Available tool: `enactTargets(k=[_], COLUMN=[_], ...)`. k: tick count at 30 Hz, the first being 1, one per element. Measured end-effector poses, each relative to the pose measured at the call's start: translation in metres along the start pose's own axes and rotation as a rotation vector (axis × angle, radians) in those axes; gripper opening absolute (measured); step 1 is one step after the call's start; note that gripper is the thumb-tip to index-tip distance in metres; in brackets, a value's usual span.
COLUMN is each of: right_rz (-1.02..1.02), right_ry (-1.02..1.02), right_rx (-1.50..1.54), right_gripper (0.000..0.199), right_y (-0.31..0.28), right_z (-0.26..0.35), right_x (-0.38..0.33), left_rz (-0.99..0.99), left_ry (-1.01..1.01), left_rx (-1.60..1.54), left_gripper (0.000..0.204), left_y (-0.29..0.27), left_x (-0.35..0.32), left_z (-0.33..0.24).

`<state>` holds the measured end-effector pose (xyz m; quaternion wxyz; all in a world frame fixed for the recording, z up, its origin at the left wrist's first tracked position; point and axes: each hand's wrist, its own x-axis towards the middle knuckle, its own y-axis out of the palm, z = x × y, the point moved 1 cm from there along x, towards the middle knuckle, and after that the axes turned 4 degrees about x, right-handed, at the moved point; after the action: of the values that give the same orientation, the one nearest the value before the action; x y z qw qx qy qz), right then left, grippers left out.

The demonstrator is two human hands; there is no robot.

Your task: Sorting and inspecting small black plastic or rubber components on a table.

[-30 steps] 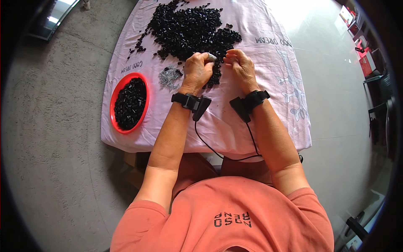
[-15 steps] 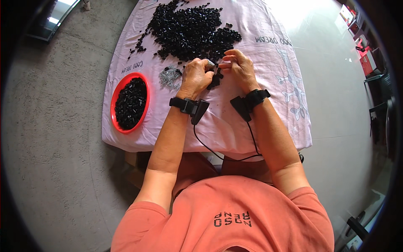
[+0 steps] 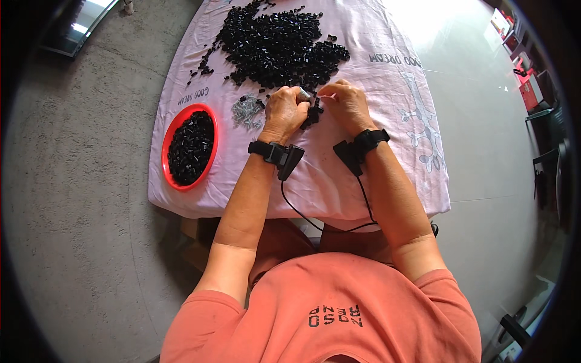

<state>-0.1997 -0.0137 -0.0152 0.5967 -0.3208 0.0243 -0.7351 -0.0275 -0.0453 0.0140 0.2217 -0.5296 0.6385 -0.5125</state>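
My left hand [image 3: 283, 110] is closed just in front of a big heap of small black pieces [image 3: 272, 48]. A silvery-grey bit [image 3: 304, 95] shows at its fingertips; whether it is held or wrapped round a finger I cannot tell. Close on its right, my right hand [image 3: 346, 104] has its fingers bent together in a pinch, and whatever is in them is too small to name. Below and between the hands lies a small cluster of black pieces [image 3: 311, 118]. Left of my left hand is a little pile of thin silvery pins or slivers [image 3: 247, 111].
A red oval basin [image 3: 216, 145] filled with black pieces stands at the table's left edge. Pale pink printed cloth [image 3: 393, 181] covers the table. Black straps with small boxes sit on both wrists, joined by a cable [image 3: 299, 213]. Shelved items line the far right.
My right hand's fingers, spread apart before, have drawn together and dropped slightly toward me. My left hand stays almost where it was, still closed.
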Motion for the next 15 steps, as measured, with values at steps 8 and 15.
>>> enactTargets(k=[8,15], right_rz=[0.142,0.149], right_ry=[0.031,0.035], right_rx=[-0.156,-0.205], right_gripper=[0.017,0.012], right_y=[-0.002,-0.002], right_z=[0.011,0.022], right_x=[-0.004,-0.003], left_rz=[-0.108,-0.192], left_ry=[-0.002,-0.138], left_rx=[-0.062,-0.130], left_gripper=[0.015,0.015], left_y=[-0.012,-0.047], left_x=[-0.004,-0.035], left_z=[-0.002,0.041])
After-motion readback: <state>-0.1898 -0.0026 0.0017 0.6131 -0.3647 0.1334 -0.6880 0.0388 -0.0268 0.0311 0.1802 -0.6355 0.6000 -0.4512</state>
